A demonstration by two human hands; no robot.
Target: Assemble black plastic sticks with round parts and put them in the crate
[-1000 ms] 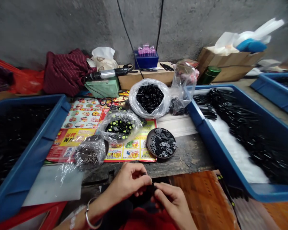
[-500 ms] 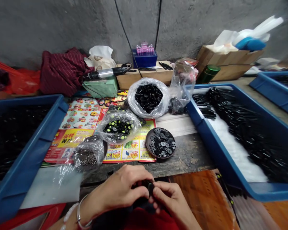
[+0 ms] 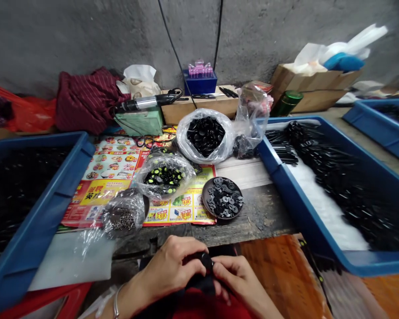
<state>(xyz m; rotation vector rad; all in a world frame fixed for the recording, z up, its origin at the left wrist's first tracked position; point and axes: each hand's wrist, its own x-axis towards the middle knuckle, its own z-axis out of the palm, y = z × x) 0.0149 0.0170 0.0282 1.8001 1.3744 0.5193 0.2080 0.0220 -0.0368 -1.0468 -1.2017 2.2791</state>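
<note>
Low at the table's front edge, my left hand (image 3: 176,262) is closed around a small black part with a rounded end (image 3: 206,261); the rest of that part is hidden by my fingers. My right hand (image 3: 234,275) pinches at the part's right side, thumb and forefinger together. Just beyond my hands stands a round dish (image 3: 223,198) of flat grey-black pieces. To its left is a plastic-lined bowl of small screws (image 3: 123,219). Behind these sit a bag of black and yellow-green round parts (image 3: 162,179) and a larger bag of glossy black parts (image 3: 206,135).
Blue trays of black parts flank the table, one at left (image 3: 41,221) and one at right (image 3: 319,230). An electric screwdriver (image 3: 142,103) lies on a green box (image 3: 139,122). Scissors (image 3: 145,141) rest on the printed flyers (image 3: 111,164). Cardboard boxes (image 3: 314,84) stand by the wall.
Both hands stay together at the black part, with small finger shifts. The part's rounded end is turned slightly and shows more. My left forearm has moved a little lower.
</note>
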